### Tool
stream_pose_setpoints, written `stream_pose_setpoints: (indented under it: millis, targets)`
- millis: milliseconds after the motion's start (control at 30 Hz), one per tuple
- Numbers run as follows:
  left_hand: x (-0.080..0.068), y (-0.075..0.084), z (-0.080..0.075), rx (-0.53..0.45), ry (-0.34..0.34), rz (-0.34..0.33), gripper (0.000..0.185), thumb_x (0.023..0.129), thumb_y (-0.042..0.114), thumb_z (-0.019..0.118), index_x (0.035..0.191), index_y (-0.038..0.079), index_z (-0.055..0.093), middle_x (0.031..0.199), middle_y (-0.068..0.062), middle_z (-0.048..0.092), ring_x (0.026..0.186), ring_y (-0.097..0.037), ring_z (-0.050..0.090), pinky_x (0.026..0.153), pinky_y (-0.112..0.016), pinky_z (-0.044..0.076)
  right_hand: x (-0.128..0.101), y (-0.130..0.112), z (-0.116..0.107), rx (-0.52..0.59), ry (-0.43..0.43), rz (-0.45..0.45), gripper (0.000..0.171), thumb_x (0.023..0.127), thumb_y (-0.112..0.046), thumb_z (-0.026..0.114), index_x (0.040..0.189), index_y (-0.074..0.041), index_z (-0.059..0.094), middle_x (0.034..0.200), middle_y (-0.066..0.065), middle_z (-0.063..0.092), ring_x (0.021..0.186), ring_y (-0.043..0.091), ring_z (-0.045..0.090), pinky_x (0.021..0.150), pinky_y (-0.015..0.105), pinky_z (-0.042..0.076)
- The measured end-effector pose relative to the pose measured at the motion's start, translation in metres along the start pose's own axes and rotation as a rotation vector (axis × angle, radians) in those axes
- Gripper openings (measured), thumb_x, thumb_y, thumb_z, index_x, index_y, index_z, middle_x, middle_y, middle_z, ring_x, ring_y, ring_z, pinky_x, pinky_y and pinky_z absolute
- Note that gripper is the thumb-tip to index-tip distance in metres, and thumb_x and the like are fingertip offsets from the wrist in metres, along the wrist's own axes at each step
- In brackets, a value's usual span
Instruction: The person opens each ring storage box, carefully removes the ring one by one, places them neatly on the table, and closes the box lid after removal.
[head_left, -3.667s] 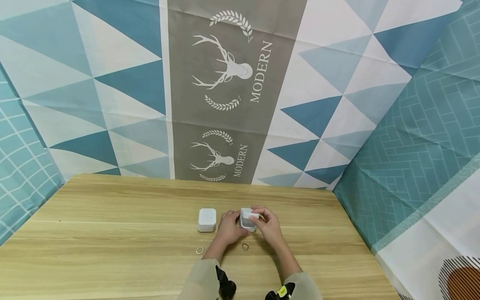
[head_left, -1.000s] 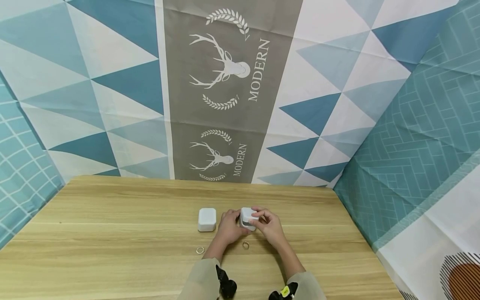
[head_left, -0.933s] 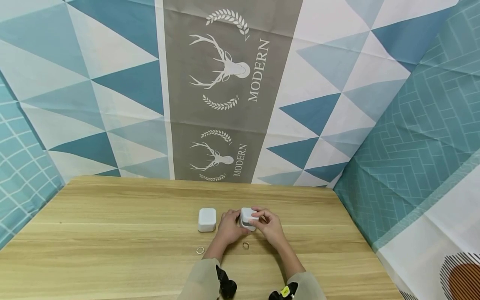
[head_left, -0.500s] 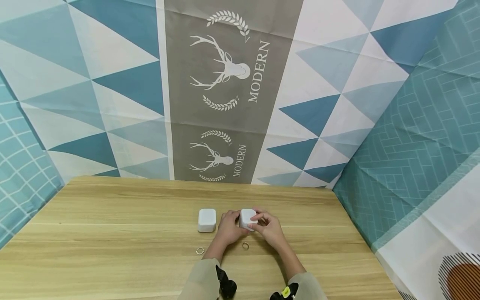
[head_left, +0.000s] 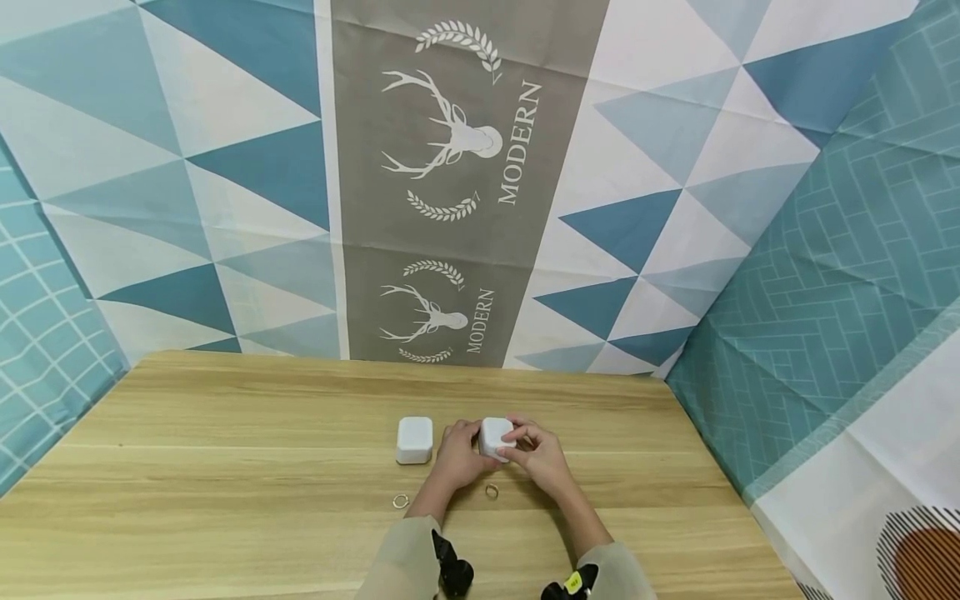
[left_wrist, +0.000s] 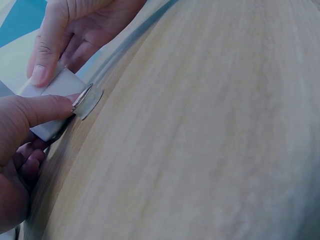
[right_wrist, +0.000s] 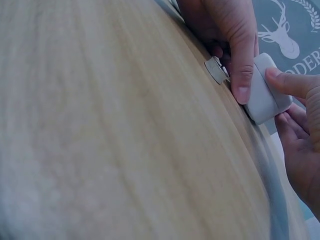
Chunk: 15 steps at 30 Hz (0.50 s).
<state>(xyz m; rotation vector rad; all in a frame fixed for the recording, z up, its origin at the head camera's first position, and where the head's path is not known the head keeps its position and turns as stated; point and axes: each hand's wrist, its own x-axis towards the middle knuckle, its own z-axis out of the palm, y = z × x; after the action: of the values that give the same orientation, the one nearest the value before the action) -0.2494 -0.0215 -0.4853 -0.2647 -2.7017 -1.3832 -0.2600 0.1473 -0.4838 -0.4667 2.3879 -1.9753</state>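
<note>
Head view: white box (head_left: pixel 494 437) gripped between left hand (head_left: pixel 459 457), right hand (head_left: pixel 542 455).

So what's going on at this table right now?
A person holds a small white box between both hands on a wooden table. The left hand grips its left side and the right hand curls its fingers over the top and right side. The box looks closed. A second white box, also closed, stands just to the left, untouched. Two small rings lie nearer the person: one ring below the hands, another ring further left.
</note>
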Motion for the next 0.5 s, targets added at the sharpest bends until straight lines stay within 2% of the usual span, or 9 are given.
stream_pose_setpoints:
  millis: [500]
  targets:
    - [0.0009,0.0003,0.0000,0.006,-0.014,-0.003,0.075,0.066,0.024,0.083,0.128,-0.005,0.053,0.119,-0.019,0.056,0.108,-0.031,0.046,0.095,-0.048,0.042,0.0005,0.0050,0.0000,-0.025,0.005,-0.036,0.021,0.076,-0.001,0.073,0.094,0.005,0.065,0.134,0.020,0.050,0.125,0.037,0.047,0.098,0.028,0.045]
